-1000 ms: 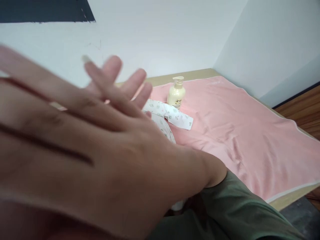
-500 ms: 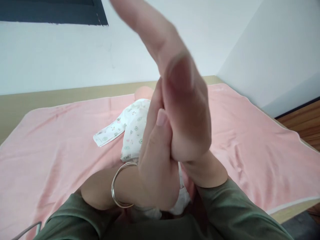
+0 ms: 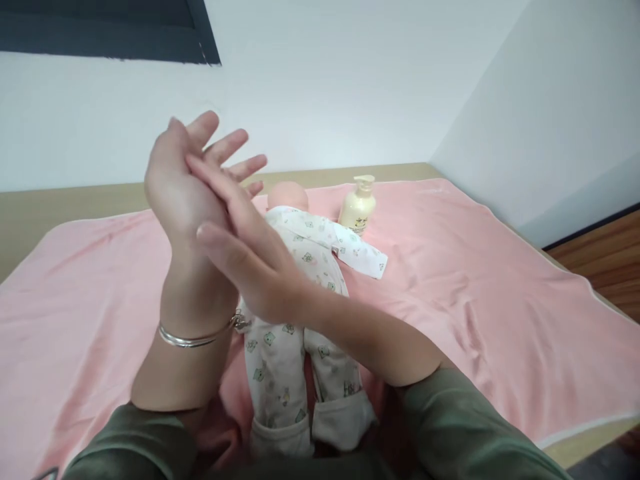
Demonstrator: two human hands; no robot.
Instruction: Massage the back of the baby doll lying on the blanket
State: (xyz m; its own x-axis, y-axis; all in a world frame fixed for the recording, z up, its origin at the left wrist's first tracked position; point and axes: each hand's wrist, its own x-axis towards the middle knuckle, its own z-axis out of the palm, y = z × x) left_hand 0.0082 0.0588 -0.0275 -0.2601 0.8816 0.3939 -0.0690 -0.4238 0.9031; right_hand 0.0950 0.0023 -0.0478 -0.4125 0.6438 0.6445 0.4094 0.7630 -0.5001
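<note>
My left hand [image 3: 175, 187] is raised upright above the bed, fingers spread, a silver bangle [image 3: 193, 339] on its wrist. My right hand [image 3: 245, 243] lies flat against the left palm, fingers stretched out. Neither hand holds anything. Below and behind them a baby doll [image 3: 300, 307] in a white printed romper lies on its back on the pink blanket [image 3: 475, 293], its bald head toward the wall and feet toward me. A cream pump bottle [image 3: 358, 207] stands upright by the doll's outstretched sleeve.
The pink blanket covers a tan bed platform [image 3: 65, 200] set into a corner of white walls. A dark window frame [image 3: 100, 30] sits high on the left. Wooden flooring [image 3: 605, 260] shows past the bed's right edge.
Both hands have dropped away from the camera and slid from a clasp to palm against palm. The doll and the bottle have come back into sight.
</note>
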